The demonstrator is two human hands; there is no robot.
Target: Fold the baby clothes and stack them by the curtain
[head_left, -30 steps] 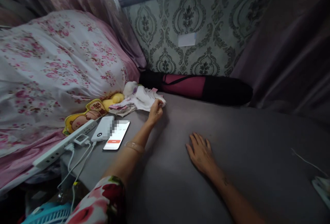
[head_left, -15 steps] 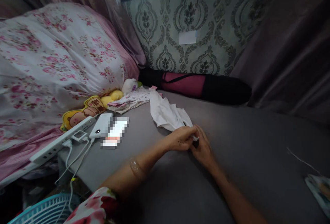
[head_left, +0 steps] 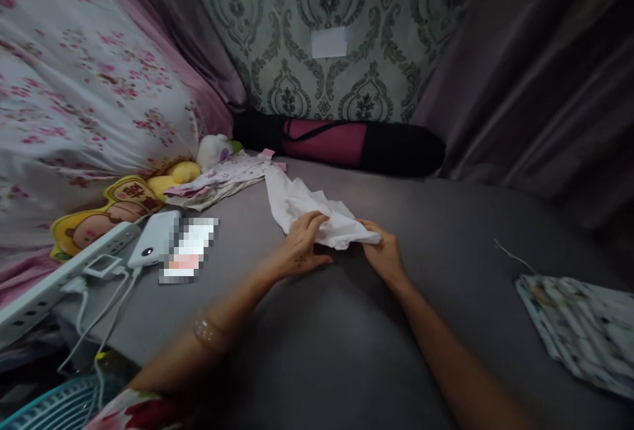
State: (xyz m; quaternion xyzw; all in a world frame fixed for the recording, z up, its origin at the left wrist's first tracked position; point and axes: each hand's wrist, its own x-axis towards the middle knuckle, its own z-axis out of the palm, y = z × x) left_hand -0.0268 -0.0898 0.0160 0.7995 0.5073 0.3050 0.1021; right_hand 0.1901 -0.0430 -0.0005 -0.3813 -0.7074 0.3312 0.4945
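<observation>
1. On my feed, the white cloth [head_left: 314, 202] is stretched aslant over the middle of the grey surface [head_left: 446, 238], its far end reaching toward the far left corner.
2. My right hand [head_left: 385, 255] is closed on the cloth's nearer right end, pinching it between thumb and fingers.
3. My left hand [head_left: 301, 248] is half open, thumb spread from the fingers; the fingers overlap the cloth's near side, and I cannot tell how firmly they touch. Most of the cloth lies beyond this hand.
4. Near the cloth's far end I see a patterned cloth pile [head_left: 222, 178], toward the surface's far left corner.
5. A black and maroon bag [head_left: 324, 142] lies along the far edge.
6. A folded patterned fabric [head_left: 579, 327] sits at the right, well apart from both hands.
</observation>
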